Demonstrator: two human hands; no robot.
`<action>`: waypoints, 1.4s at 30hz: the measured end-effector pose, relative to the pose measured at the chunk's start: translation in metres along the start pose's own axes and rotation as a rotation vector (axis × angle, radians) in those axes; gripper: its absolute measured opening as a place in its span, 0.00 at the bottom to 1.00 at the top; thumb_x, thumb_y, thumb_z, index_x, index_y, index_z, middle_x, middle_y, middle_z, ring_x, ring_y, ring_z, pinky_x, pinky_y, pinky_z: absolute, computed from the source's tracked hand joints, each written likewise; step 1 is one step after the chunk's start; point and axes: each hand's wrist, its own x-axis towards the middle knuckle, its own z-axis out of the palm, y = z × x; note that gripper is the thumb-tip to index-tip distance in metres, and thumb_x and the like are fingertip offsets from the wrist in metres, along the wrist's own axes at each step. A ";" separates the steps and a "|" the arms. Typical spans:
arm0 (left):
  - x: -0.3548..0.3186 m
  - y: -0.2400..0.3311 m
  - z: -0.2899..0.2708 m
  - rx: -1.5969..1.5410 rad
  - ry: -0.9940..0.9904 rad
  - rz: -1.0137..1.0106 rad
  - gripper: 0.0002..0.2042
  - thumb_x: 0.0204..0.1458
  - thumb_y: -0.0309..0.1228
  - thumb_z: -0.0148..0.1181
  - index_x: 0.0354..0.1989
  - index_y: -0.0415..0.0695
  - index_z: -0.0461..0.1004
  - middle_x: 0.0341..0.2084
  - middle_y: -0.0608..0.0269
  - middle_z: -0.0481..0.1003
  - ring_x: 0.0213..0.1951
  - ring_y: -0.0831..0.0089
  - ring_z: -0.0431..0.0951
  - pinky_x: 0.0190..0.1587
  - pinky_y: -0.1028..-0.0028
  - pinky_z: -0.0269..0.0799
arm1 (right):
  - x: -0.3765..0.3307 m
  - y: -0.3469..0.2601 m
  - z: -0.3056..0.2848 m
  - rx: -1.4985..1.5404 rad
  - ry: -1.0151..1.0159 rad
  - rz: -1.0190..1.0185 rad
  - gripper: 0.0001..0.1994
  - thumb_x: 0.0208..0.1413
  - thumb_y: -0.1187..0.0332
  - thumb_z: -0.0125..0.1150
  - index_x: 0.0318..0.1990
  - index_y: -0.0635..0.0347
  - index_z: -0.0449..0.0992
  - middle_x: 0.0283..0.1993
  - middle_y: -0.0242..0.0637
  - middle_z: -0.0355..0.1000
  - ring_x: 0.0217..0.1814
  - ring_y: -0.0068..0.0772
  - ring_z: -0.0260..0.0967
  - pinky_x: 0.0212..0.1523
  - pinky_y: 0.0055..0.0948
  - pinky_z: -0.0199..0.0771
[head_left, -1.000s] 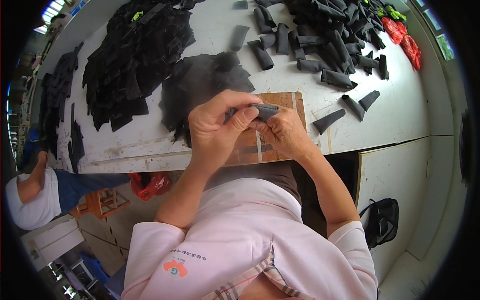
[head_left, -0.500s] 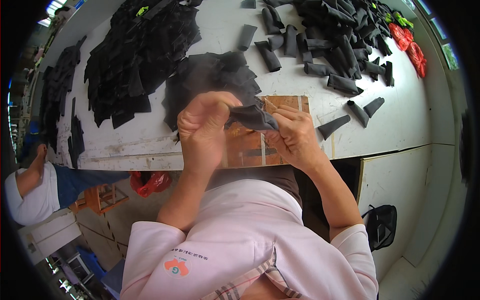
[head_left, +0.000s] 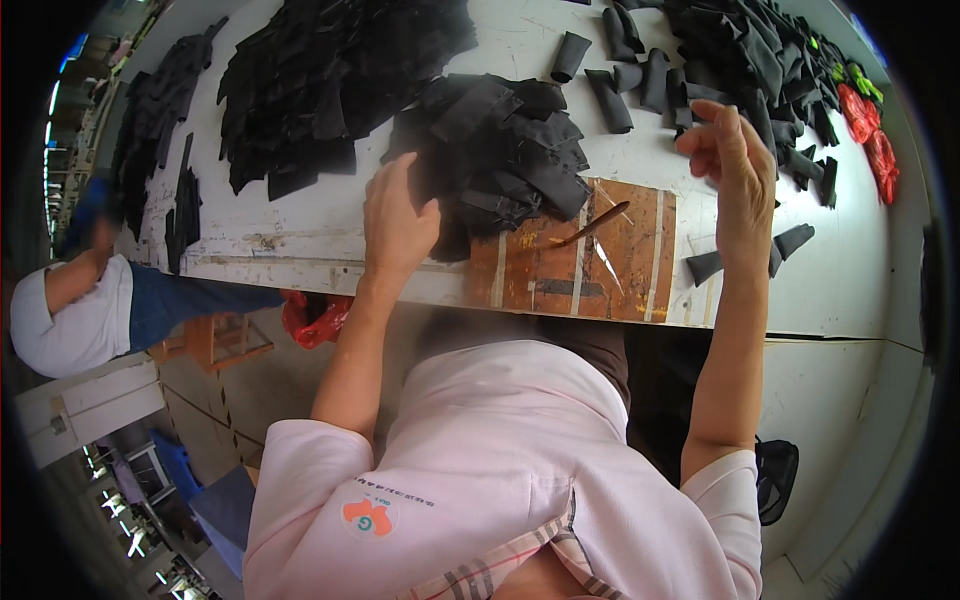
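Observation:
My left hand (head_left: 398, 222) is open beside a heap of flat black fabric pieces (head_left: 525, 165). Its fingers stretch toward the heap's left edge, and nothing shows in them. My right hand (head_left: 738, 165) is raised on the right, in front of the dark rolled fabric tubes (head_left: 655, 80). Its fingers are loosely bent and apart, with nothing seen between them. Between my hands, a brown wooden board (head_left: 500, 275) lies at the table's front edge. On it rest a slim dark curved stick-like tool (head_left: 600, 222) and a thin pointed metallic piece (head_left: 608, 265).
A larger pile of black fabric (head_left: 330, 95) lies at the far left of the white table (head_left: 330, 240). Red plastic bags (head_left: 870, 140) sit at the right edge. Another red bag (head_left: 315, 318) hangs below the table. Another person (head_left: 75, 315) is at the left.
The dark grey fabric piece has left both hands; where it lies I cannot tell. My hands have moved apart, the right one up and rightward. The view has shifted, and the board's tools now show.

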 end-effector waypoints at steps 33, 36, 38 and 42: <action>-0.016 0.061 -0.047 -1.047 -0.718 -0.653 0.05 0.43 0.26 0.57 0.28 0.40 0.71 0.21 0.69 0.71 0.23 0.84 0.68 0.22 0.84 0.62 | -0.129 0.015 0.081 0.997 -0.445 0.721 0.22 0.46 0.57 0.60 0.43 0.63 0.66 0.35 0.37 0.69 0.33 0.25 0.68 0.31 0.23 0.69; -0.031 0.079 -0.038 -1.222 -0.658 -0.656 0.09 0.44 0.30 0.57 0.32 0.39 0.70 0.23 0.67 0.72 0.25 0.83 0.69 0.24 0.84 0.63 | -0.134 0.002 0.075 1.058 -0.209 0.824 0.14 0.48 0.64 0.59 0.39 0.60 0.68 0.31 0.34 0.70 0.31 0.23 0.68 0.27 0.21 0.70; -0.034 0.087 -0.033 -1.388 -0.669 -0.730 0.10 0.45 0.30 0.55 0.35 0.39 0.69 0.26 0.65 0.72 0.27 0.81 0.70 0.26 0.83 0.64 | -0.134 0.005 0.067 1.028 -0.108 0.834 0.10 0.49 0.67 0.58 0.37 0.60 0.68 0.30 0.33 0.70 0.31 0.23 0.68 0.25 0.21 0.70; -0.038 0.090 -0.029 -1.707 -0.830 -0.773 0.14 0.46 0.30 0.51 0.41 0.38 0.66 0.31 0.59 0.72 0.33 0.75 0.72 0.35 0.78 0.66 | -0.131 0.016 0.048 1.158 -0.081 0.798 0.13 0.49 0.68 0.57 0.42 0.61 0.65 0.37 0.38 0.70 0.39 0.32 0.70 0.39 0.31 0.72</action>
